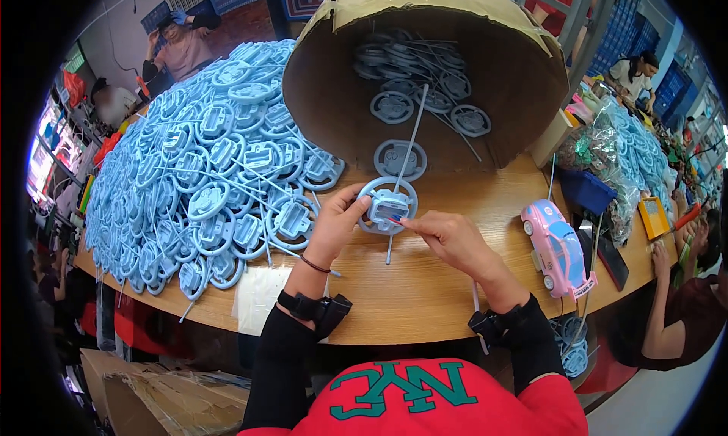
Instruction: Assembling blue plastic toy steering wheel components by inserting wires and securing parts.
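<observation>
A light-blue toy steering wheel (390, 208) with a boxy hub and a long antenna-like rod is held over the wooden table. My left hand (334, 222) grips its left rim, thumb and fingers closed. At the lower right of the hub, my right hand (457, 241) pinches with thumb and forefinger; a tiny reddish and blue bit shows at the fingertips, too small to name. Just beyond lies another blue wheel (400, 159), at the mouth of a large cardboard container (523, 72). More wheels with rods (409, 64) lie inside that container.
A tall heap of blue wheels (212, 163) covers the table's left side. To the right stand a pink toy car (557, 246), a dark blue bin (588, 191) and a yellow tray (653, 217). A pale sheet (262, 299) lies at the front edge. Other people sit nearby.
</observation>
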The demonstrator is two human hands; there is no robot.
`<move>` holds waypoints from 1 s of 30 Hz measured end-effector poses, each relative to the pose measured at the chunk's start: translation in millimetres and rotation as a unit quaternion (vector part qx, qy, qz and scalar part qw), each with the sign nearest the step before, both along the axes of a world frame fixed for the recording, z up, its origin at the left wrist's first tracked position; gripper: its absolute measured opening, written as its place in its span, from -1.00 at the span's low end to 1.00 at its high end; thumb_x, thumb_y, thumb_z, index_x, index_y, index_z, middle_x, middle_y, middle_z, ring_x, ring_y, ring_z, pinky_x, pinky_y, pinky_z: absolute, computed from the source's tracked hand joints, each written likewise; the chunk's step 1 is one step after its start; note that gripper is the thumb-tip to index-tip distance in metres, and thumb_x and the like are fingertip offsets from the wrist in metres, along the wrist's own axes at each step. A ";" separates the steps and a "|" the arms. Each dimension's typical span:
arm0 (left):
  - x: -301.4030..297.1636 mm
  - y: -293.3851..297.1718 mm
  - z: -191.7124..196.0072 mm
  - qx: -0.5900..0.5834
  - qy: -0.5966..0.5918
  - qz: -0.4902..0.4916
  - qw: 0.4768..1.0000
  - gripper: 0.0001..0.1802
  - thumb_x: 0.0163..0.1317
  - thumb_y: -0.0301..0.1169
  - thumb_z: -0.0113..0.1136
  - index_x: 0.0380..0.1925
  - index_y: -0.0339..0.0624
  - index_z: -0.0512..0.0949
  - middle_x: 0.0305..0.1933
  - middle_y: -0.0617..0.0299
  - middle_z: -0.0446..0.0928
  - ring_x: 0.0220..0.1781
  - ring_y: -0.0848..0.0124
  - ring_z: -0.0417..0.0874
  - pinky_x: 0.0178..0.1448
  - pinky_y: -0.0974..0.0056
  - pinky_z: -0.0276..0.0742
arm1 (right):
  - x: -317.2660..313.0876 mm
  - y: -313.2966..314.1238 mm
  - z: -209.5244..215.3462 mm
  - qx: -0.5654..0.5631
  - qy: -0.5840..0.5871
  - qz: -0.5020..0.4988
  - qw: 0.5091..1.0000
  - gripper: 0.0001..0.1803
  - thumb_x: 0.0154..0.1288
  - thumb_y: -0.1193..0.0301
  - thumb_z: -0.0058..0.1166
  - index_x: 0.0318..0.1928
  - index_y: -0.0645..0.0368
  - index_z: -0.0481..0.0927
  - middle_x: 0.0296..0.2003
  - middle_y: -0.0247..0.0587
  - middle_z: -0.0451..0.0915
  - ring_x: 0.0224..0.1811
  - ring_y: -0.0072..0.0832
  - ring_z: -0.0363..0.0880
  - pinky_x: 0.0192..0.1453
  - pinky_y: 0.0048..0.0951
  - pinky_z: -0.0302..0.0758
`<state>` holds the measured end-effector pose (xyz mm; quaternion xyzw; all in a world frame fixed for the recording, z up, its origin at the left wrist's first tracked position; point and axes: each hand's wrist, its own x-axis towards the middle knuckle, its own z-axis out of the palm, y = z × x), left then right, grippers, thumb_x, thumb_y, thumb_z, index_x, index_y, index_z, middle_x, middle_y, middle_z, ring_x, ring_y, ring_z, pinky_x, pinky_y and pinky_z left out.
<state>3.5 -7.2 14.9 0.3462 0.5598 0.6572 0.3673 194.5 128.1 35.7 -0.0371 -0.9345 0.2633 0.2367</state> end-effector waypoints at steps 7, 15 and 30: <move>7.4 4.0 -7.7 -0.009 -0.012 0.020 1.000 -0.65 0.30 -0.35 0.06 0.02 -0.30 0.44 -0.18 0.28 0.54 -0.19 0.55 0.54 -0.14 0.43 0.53 | -2.3 1.1 -0.8 -0.021 -0.047 0.000 0.999 -0.63 0.11 0.51 0.07 -0.05 -0.11 0.60 -0.34 -0.22 0.60 -0.29 -0.23 0.57 -0.27 -0.27 0.48; 11.5 6.5 -13.1 0.004 -0.107 0.008 0.994 -0.71 0.29 -0.31 0.07 -0.13 -0.31 0.48 -0.25 0.25 0.55 -0.27 0.53 0.58 -0.19 0.41 0.56 | 0.3 0.4 -0.9 -0.032 -0.040 -0.018 0.999 -0.65 0.12 0.47 0.09 -0.05 -0.12 0.60 -0.33 -0.24 0.60 -0.30 -0.23 0.57 -0.29 -0.29 0.47; 16.0 3.8 -4.9 0.018 -0.190 -0.080 0.978 -0.55 0.37 -0.10 -0.14 -0.04 -0.28 0.41 -0.09 0.12 0.55 -0.10 0.36 0.61 -0.01 0.24 0.58 | -1.9 -1.4 -2.5 -0.097 0.022 0.043 0.994 -0.70 0.13 0.47 0.08 -0.10 -0.09 0.62 -0.37 -0.17 0.59 -0.33 -0.16 0.55 -0.33 -0.21 0.43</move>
